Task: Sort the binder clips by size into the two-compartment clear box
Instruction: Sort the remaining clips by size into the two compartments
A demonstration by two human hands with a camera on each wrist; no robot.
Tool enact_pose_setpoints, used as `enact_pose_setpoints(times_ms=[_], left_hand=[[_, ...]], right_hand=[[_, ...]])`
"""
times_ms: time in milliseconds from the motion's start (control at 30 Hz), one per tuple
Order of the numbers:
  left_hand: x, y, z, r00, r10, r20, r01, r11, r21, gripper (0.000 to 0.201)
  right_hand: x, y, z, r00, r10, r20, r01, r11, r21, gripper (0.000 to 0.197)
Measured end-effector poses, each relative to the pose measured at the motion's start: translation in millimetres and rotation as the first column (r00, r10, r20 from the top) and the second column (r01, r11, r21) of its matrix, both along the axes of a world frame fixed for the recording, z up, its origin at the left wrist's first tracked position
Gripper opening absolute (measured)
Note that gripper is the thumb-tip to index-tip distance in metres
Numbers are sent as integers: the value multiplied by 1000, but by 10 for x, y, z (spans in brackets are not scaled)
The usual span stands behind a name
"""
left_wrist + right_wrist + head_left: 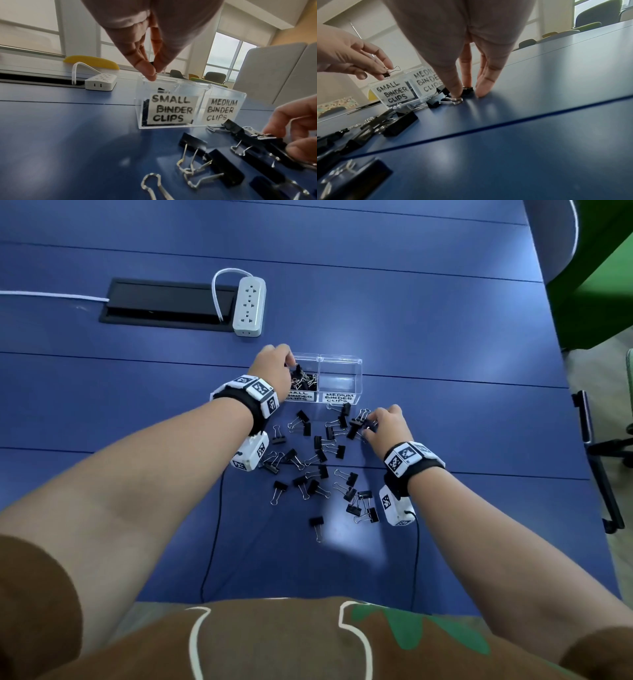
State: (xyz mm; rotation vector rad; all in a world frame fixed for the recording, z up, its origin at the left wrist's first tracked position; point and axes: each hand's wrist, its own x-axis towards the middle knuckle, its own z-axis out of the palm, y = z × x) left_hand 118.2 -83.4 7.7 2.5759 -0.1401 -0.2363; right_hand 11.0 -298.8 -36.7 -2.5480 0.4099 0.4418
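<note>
A clear two-compartment box [339,360] stands on the blue table, labelled SMALL BINDER CLIPS on the left and MEDIUM BINDER CLIPS on the right [221,110]. Several black clips [305,380] lie in the small compartment; I see none in the medium one. My left hand [291,367] hovers over the small compartment and pinches a small clip [386,74] between thumb and finger. In front of the box, several black binder clips [318,460] are scattered. At the pile's right edge my right hand [370,426] pinches a small clip [467,90] that sits on the table.
A white power strip [249,306] and a black cable hatch [168,302] lie beyond the box to the left. The table's edge runs down the right side, with a chair base [603,453] past it. Thin black cables [212,535] trail from my wrists toward me.
</note>
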Motion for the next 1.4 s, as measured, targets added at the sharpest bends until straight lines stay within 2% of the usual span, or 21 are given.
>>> enact_pose_setpoints(times_ms=[167, 267, 333, 400, 467, 600, 700, 767, 833, 967, 1033, 1100, 1233, 1300, 1400], left_hand=[[-37, -41, -39, 997, -73, -34, 74, 997, 28, 24], [-186, -164, -54, 988, -137, 76, 136, 991, 15, 18], [-342, -320, -104, 960, -261, 102, 260, 965, 25, 17], [-533, -498, -205, 904, -422, 68, 421, 906, 35, 22], [-709, -633, -332, 856, -517, -14, 517, 854, 50, 30], [-857, -673, -490, 833, -524, -178, 550, 820, 158, 51], [-851, -574, -512, 822, -546, -164, 569, 803, 179, 45], [-846, -479, -538, 827, -541, -154, 560, 819, 130, 43], [-852, -394, -557, 853, -505, -132, 515, 856, 48, 39], [-865, -288, -545, 932, -353, -88, 345, 934, -96, 30], [-846, -246, -520, 959, -261, -107, 252, 963, -95, 31], [-823, -207, -507, 959, -239, -150, 234, 971, -53, 36], [-781, -156, -466, 945, -257, -200, 261, 965, -8, 38], [-769, -134, -466, 954, -218, -206, 218, 976, -20, 36], [-784, -97, -467, 961, -151, -233, 144, 988, -47, 39]], right_hand=[[0, 4, -1, 999, 47, 22, -46, 999, -15, 17], [12, -80, -7, 993, -66, 97, 60, 996, 63, 15], [32, -127, -2, 985, -111, 130, 99, 991, 95, 12], [68, -136, 2, 987, -101, 125, 89, 991, 103, 12], [101, -122, -5, 991, -64, 118, 53, 994, 93, 18], [112, -61, -24, 995, -15, 98, 5, 995, 97, 23], [87, -15, -57, 997, 69, 37, -71, 996, 60, 29], [58, 7, -90, 995, 98, 32, -99, 994, 46, 29], [33, 35, -104, 989, 135, 61, -137, 990, 35, 21], [50, 93, -36, 984, 174, 48, -176, 984, 41, 14], [96, 110, 54, 990, 114, 79, -121, 988, 96, 12], [162, 120, 187, 991, 0, 132, -26, 981, 194, 8], [445, 191, 445, 975, -163, 150, 76, 883, 463, 8], [631, 301, 530, 977, -134, 167, 39, 878, 476, 6], [865, 553, 601, 983, 0, 185, -70, 924, 376, 12]])
